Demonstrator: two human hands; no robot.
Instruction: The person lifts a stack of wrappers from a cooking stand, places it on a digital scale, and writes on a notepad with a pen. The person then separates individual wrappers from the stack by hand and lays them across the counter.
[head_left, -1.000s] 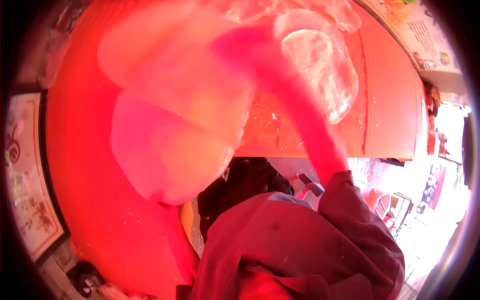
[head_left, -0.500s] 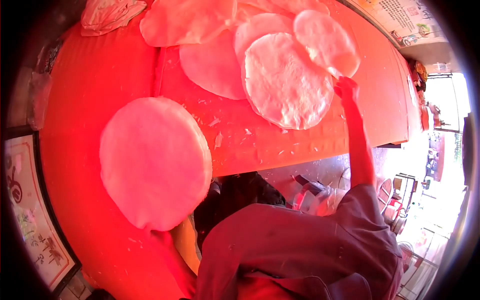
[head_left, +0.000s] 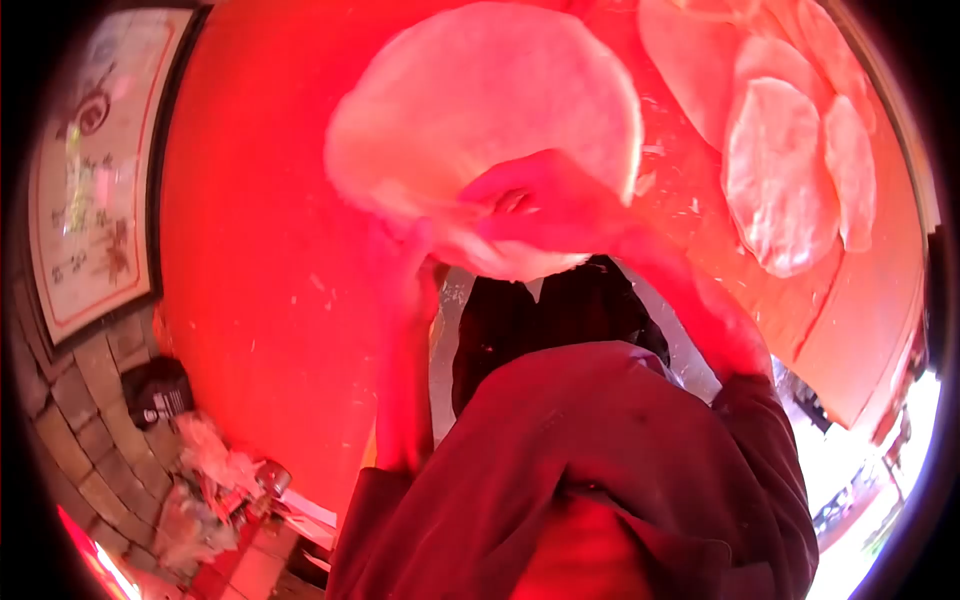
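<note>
A large, pale round sheet [head_left: 490,90], its material unclear, lies on the red-lit table in front of me and overhangs the near edge. My right hand [head_left: 550,205] reaches over its near part, thumb and fingers closed in a pinch on it. Beside it, my left hand [head_left: 412,250] grips the near left edge of the same sheet; its fingers are blurred and partly merge with the sheet. The sheet looks gathered or folded between my two hands.
More pale round sheets [head_left: 782,180] overlap at the right of the table [head_left: 270,200]. Small shreds are scattered about. A framed picture [head_left: 100,180] stands at the left; a dark bag [head_left: 158,390] and plastic bags [head_left: 210,460] lie at the lower left.
My right hand has left the stacked sheets and come over to the near sheet, beside my left hand. The view has turned left, so the stack now appears further right.
</note>
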